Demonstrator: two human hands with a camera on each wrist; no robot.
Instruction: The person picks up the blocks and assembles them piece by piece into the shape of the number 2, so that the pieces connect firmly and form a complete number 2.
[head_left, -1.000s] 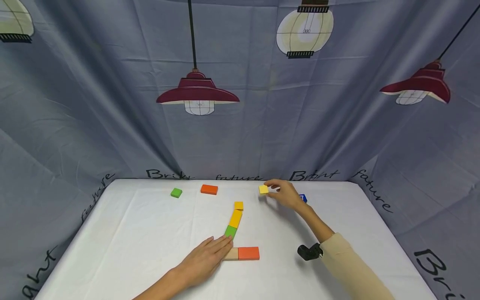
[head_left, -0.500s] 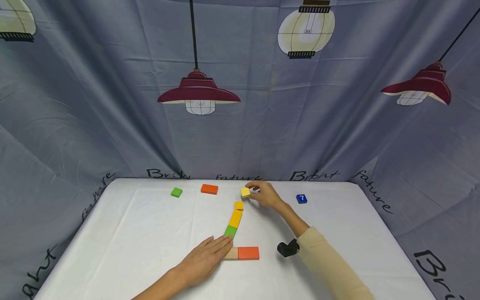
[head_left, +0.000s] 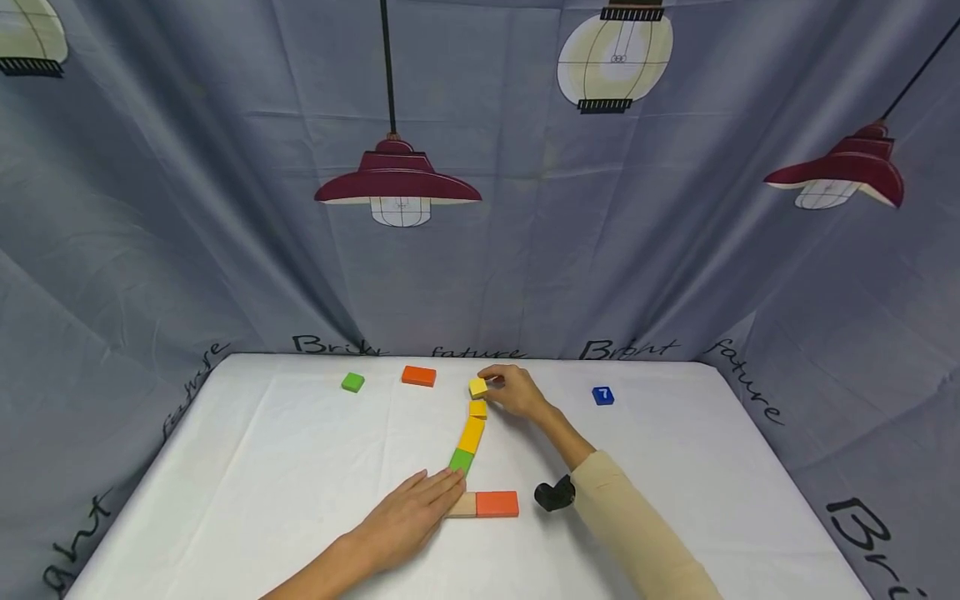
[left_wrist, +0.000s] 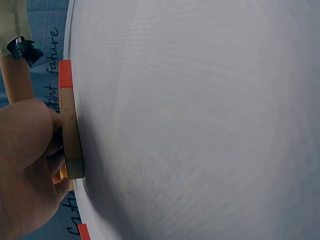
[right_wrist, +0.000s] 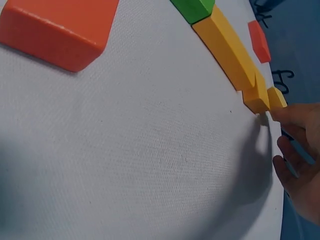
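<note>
My right hand (head_left: 517,392) pinches a small yellow block (head_left: 477,387) between thumb and fingers, just beyond the far end of a row of blocks. That row runs from a yellow cube (head_left: 477,409) through a longer yellow block (head_left: 471,435) to a green block (head_left: 461,459). In the right wrist view the pinched yellow block (right_wrist: 276,98) is close to the cube; whether they touch, I cannot tell. My left hand (head_left: 412,515) lies with straight fingers over the near end, partly covering the green block and a plain wooden block (head_left: 463,505). Against the wooden block sits an orange-red block (head_left: 497,504).
Toward the back of the white table (head_left: 285,483) lie a green block (head_left: 353,382), an orange-red block (head_left: 418,376) and, on the right, a blue block (head_left: 603,396) marked 7. A printed grey curtain (head_left: 510,275) hangs behind. A black wrist camera (head_left: 555,493) hangs off my right sleeve.
My right hand has carried the small yellow block leftward to above the row's far end, uncovering the blue block. The left hand has stayed in place.
</note>
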